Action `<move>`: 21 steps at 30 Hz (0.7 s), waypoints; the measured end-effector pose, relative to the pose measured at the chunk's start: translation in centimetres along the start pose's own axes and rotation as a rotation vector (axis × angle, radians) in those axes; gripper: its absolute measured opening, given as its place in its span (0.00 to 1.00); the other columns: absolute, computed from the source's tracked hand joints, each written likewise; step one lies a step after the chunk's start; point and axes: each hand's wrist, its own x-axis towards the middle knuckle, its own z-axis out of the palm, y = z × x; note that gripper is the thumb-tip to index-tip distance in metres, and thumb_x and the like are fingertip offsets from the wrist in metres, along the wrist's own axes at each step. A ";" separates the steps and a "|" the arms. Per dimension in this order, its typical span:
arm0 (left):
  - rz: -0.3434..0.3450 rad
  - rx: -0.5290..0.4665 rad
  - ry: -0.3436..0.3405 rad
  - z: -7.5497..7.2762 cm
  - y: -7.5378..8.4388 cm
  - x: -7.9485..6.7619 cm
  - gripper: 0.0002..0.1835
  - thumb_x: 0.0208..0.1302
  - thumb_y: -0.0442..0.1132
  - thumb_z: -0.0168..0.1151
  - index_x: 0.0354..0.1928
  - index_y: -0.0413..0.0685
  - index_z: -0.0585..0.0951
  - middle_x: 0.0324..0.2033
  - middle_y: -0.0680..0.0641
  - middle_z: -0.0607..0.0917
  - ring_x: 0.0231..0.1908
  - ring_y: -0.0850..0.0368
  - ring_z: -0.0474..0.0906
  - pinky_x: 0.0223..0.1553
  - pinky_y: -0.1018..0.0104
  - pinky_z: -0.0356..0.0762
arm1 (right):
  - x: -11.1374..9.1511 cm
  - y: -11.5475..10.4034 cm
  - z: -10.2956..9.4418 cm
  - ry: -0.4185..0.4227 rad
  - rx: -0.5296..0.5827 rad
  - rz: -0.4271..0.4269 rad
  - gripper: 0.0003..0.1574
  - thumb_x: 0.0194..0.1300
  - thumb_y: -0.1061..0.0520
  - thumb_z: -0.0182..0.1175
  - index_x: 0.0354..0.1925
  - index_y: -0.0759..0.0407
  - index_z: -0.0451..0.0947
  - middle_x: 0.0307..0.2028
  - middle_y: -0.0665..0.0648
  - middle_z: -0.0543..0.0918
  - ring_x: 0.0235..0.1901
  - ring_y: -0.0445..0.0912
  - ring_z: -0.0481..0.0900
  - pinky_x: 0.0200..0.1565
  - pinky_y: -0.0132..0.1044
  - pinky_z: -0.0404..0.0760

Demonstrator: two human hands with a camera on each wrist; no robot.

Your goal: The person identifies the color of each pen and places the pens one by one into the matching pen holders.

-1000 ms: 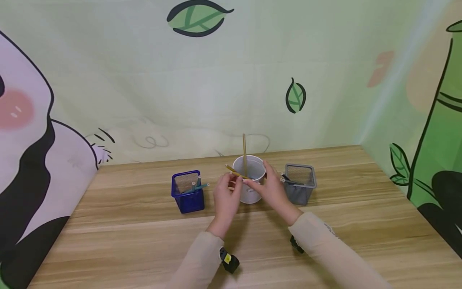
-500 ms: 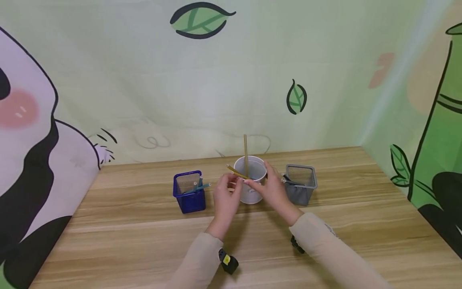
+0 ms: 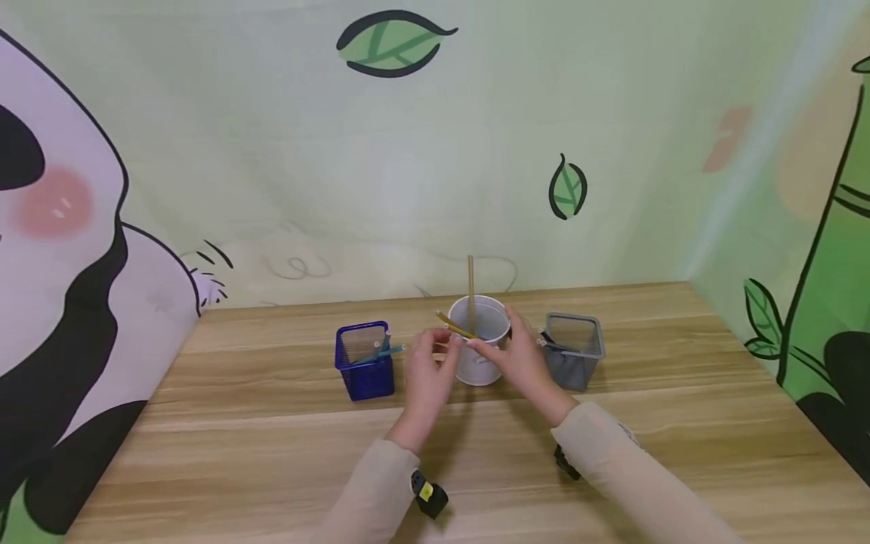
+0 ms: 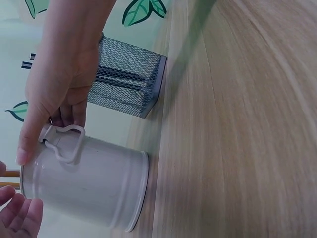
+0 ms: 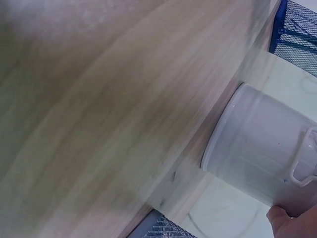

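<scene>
A small white metal bucket (image 3: pixel 479 370) with a wire loop on its side stands upright on the table. My right hand (image 3: pixel 529 366) grips its right side, thumb over the near rim and fingers around the outside. Slim gold sticks (image 3: pixel 471 276), straight like pencils, rise from the bucket. More gold sticks (image 3: pixel 454 325) slant out over the left rim. There my left hand (image 3: pixel 430 372) pinches with thumb and curled fingers. In the left wrist view, its fingertips (image 4: pixel 22 215) lie on either side of the gold sticks (image 4: pixel 10 178) at the rim.
A blue mesh holder (image 3: pixel 370 378) with teal sticks stands left of the bucket. To the right, close behind the right hand, is a grey mesh holder (image 3: pixel 574 366) with dark sticks. The wooden table (image 3: pixel 272 468) meets a printed cloth wall (image 3: pixel 381 189) at the back.
The whole scene shifts slightly right and down in the head view. Both hands, the bucket and the gold sticks keep nearly the same positions relative to each other.
</scene>
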 end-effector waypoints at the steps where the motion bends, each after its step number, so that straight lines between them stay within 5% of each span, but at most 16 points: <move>1: -0.005 0.001 -0.008 0.0 0.0 0.0 0.11 0.64 0.38 0.61 0.43 0.36 0.78 0.40 0.39 0.80 0.38 0.48 0.80 0.34 0.64 0.82 | 0.0 0.0 0.0 0.001 0.001 -0.001 0.59 0.55 0.44 0.69 0.71 0.69 0.50 0.67 0.71 0.61 0.65 0.62 0.62 0.64 0.55 0.65; 12: -0.056 0.006 -0.070 -1.0 0.3 -0.2 0.16 0.66 0.41 0.59 0.47 0.35 0.76 0.44 0.38 0.78 0.42 0.46 0.77 0.39 0.60 0.81 | 0.0 -0.1 0.3 0.012 0.021 -0.017 0.58 0.55 0.45 0.69 0.70 0.69 0.51 0.64 0.71 0.64 0.63 0.61 0.65 0.63 0.55 0.67; 21: -0.016 0.047 -0.096 -1.8 0.8 -0.6 0.15 0.68 0.41 0.56 0.48 0.35 0.76 0.44 0.38 0.77 0.43 0.46 0.76 0.39 0.60 0.81 | -0.2 0.2 0.5 0.037 0.067 -0.037 0.57 0.54 0.47 0.70 0.70 0.67 0.52 0.62 0.68 0.68 0.61 0.61 0.69 0.61 0.54 0.70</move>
